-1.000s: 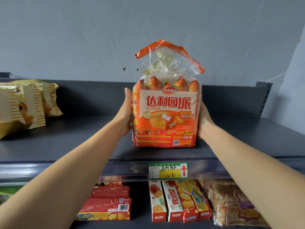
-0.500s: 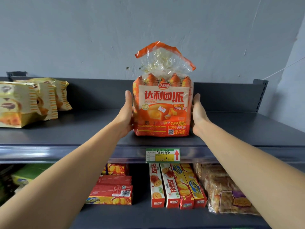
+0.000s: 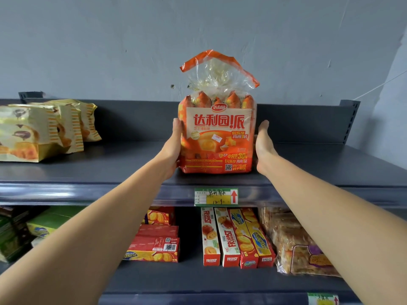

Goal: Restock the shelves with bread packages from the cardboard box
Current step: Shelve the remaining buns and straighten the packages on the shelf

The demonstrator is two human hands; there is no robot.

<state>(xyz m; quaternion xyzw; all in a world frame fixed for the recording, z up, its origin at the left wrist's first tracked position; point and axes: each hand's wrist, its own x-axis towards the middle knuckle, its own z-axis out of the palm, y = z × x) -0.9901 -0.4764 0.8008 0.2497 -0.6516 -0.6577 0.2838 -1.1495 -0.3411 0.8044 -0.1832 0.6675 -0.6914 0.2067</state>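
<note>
An orange bread package (image 3: 217, 137) with a clear knotted top stands upright on the dark top shelf (image 3: 132, 164), just behind the front edge. My left hand (image 3: 172, 148) lies flat against the package's left side, fingers straight. My right hand (image 3: 264, 146) is held open beside the right side, with a thin gap to the wrapper. The cardboard box is out of view.
Yellow bread bags (image 3: 41, 130) stand at the shelf's left end. A green-and-yellow price tag (image 3: 215, 196) hangs on the shelf lip below the package. The lower shelf holds red biscuit boxes (image 3: 156, 243), upright Fruast boxes (image 3: 233, 236) and a clear pastry bag (image 3: 301, 245).
The package has been pushed a little further back onto the shelf. My right hand has come off its side, while the left stays against it.
</note>
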